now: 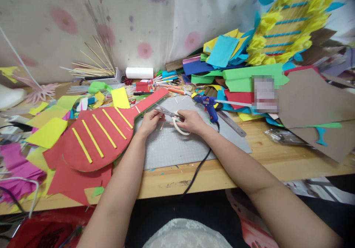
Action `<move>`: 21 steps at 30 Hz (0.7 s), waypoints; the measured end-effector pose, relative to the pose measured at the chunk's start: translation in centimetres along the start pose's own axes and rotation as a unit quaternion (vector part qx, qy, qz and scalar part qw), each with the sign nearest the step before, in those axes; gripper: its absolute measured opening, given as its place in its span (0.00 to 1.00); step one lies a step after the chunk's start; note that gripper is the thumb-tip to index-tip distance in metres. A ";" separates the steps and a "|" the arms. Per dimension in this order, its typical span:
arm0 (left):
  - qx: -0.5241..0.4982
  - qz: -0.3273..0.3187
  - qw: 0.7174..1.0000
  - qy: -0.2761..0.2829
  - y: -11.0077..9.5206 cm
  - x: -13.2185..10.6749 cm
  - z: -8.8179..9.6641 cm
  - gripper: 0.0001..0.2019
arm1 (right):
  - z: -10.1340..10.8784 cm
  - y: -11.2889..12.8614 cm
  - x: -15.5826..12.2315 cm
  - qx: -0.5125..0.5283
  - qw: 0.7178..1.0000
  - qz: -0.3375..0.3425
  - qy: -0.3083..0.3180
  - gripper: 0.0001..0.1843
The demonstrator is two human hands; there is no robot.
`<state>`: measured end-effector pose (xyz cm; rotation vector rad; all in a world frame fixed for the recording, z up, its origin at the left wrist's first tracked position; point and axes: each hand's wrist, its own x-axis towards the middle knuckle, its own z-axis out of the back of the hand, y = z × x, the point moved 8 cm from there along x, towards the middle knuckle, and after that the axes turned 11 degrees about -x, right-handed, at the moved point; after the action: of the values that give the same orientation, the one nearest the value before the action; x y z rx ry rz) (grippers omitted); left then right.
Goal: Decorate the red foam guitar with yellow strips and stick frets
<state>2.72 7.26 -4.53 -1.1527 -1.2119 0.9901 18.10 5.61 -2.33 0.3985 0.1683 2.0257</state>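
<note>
My right hand is closed around the white handles of a pair of scissors, whose open blades point left. My left hand pinches a small thin strip just beside the blades; the strip is too small to name surely. Both hands hover over a grey cutting mat. To the left lies a red paddle-shaped paper cutout with several yellow strips glued across it, its red handle reaching up to the right past my left hand.
A blue glue gun with a black cord and a metal ruler lie right of the mat. Coloured paper heaps, brown card, a yellow-and-blue paddle, wooden sticks and a white roll crowd the wooden table.
</note>
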 end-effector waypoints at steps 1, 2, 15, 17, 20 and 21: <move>0.001 0.003 1.000 0.006 0.0 0.0 -0.1 0.11 | 0.0 -0.1 0.0 0.000 1.000 0.007 0.004 0.17; 0.001 0.007 1.000 0.011 0.1 0.0 -0.1 0.11 | -0.1 -0.1 0.0 -0.001 1.000 0.012 0.007 0.17; 0.062 -0.007 0.996 0.067 -0.6 -0.1 -1.1 0.11 | -1.0 0.0 0.1 -0.030 0.999 -0.034 0.030 0.19; 0.036 0.009 0.998 0.059 -0.5 -0.2 -1.0 0.11 | -1.0 -0.2 0.1 -0.004 0.999 -0.043 0.028 0.18; -0.019 0.040 0.997 0.056 -0.4 -0.3 -1.2 0.10 | -0.8 -0.5 0.0 0.034 0.997 -0.061 0.012 0.18; -0.036 0.048 0.997 0.055 -0.3 -0.3 -1.3 0.10 | -0.8 -0.7 0.0 0.044 0.996 -0.074 0.006 0.18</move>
<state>3.98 6.71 -4.23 -1.3160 -1.1210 0.9467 18.39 5.96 -3.26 0.4180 0.2867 1.8797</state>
